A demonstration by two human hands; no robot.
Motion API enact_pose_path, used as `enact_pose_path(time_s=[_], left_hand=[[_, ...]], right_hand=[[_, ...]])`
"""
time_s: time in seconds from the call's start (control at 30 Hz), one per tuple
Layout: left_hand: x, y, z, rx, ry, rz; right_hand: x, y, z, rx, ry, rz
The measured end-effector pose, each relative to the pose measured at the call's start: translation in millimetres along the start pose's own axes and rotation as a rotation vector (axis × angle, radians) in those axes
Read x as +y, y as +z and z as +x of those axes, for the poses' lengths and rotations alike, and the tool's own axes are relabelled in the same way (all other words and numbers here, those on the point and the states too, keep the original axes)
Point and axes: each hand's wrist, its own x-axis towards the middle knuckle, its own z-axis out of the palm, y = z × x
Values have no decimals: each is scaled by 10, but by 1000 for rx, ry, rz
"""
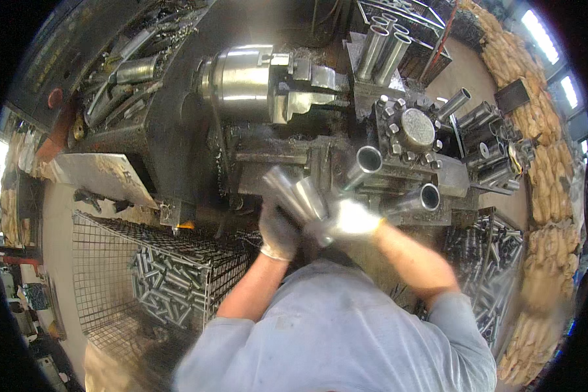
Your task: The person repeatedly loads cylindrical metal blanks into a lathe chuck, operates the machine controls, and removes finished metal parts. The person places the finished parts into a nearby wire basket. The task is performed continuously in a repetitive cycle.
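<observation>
Two shiny metal tubes, one on the left [283,185] and one beside it [311,198], slant up in front of my body. Closed around their lower part is my left hand [279,228], in a glove with a pale cuff. My right hand [354,221], in a white glove, is right beside the tubes' lower ends; glare and motion smear its fingers, so its grip cannot be made out. Just beyond it a metal tube [364,167] stands with its open end up. Another tube [417,198] lies tilted to the right of that hand.
A lathe chuck [245,81] sits ahead, with a bolted tool post [417,129] to its right. Several tubes [374,51] stand behind the post; more [493,147] are stacked at right. A wire basket [206,287] at lower left holds short tubes. Another bin [496,261] is at right.
</observation>
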Motion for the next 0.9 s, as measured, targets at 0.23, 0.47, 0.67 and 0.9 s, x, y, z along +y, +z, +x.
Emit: enact_pose_path(time_s=[0.23,0.47,0.67,0.9], left_hand=[[65,277,542,6,-106,710],[139,290,2003,-464,330,2517],[199,304,1580,-412,438,2342],[209,-465,314,80,653,1913]], right_hand=[[-254,-156,-521,159,-41,349],[-854,-1680,-948,648,-704,-530],[-752,-2828,200,499,-150,-1377],[82,-2996,1512,42,-191,-1041]])
